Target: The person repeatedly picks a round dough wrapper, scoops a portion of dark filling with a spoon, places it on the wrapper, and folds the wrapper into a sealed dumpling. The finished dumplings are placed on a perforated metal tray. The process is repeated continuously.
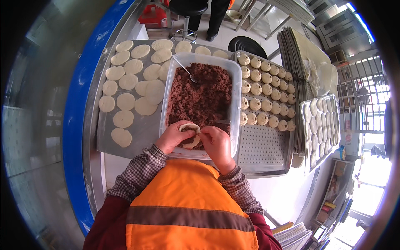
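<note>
Cupped in my left hand [173, 136] is a round dough wrapper [191, 144] with dark reddish filling inside, my thumb lying over it. The fingertips of my right hand [217, 144] pinch the wrapper's right edge. Both hands are above the near end of a translucent plastic tub [165, 93] of crumbly reddish-brown filling [200, 93]. A metal spoon [187, 70] leans in the filling at the far left. Part of another flat utensil [222, 122] shows beside my right hand; its lower part is hidden.
Several flat dough rounds [128, 81] lie on the metal tabletop [143, 131] at left. At right, a perforated metal tray [262, 147] carries rows of pleated buns [266, 90]. Farther right are stacked trays [290, 59] and another tray of dough pieces [322, 125]. A person's legs [215, 18] and a stool [187, 7] are beyond the table.
</note>
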Tool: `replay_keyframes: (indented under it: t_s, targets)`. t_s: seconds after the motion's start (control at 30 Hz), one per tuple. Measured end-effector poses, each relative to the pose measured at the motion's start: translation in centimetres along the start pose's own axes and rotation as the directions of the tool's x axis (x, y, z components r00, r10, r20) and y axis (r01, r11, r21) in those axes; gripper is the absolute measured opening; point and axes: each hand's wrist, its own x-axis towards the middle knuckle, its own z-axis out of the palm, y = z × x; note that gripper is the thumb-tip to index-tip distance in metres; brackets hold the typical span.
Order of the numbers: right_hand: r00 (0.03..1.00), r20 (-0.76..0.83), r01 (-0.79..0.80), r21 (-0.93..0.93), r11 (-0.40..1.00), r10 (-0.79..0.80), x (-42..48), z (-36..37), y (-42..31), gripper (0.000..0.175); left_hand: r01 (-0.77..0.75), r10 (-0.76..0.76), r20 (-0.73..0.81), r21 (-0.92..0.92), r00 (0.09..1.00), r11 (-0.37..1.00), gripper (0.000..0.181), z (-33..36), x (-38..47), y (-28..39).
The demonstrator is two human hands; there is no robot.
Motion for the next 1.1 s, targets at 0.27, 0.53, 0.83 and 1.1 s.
replay_keyframes:
  t_s: [0.27, 0.53, 0.83, 1.1]
  targets:
    - [0.980, -0.054, 0.188, -0.082, 0.979, -0.193, 0.3, -0.1, -0.2, 0.015, -0.120, 0.088, 0.134, 0.252, 0.987, 0.960, 0.026, -0.2, -0.1, 0.6]
    - [0.991, 0.128, -0.067, 0.137, 0.988, 0.049, 0.3, -0.4, -0.7, 0.011, 0.022, -0.136, 0.213, 0.465, 0.967, 0.885, 0.025, -0.5, -0.1, 1.7]
    - [0.991, 0.125, 0.027, 0.108, 0.994, -0.040, 0.0, -0.3, 0.0, 0.016, 0.204, -0.321, 0.237, 0.413, 0.917, 0.887, 0.028, -1.0, 0.8, 2.1]
    - [0.963, 0.107, -0.269, 0.413, 0.870, 0.247, -0.2, -0.4, -0.4, 0.017, 0.163, -0.181, 0.140, 0.136, 0.973, 0.977, 0.031, -0.7, -0.1, 1.7]
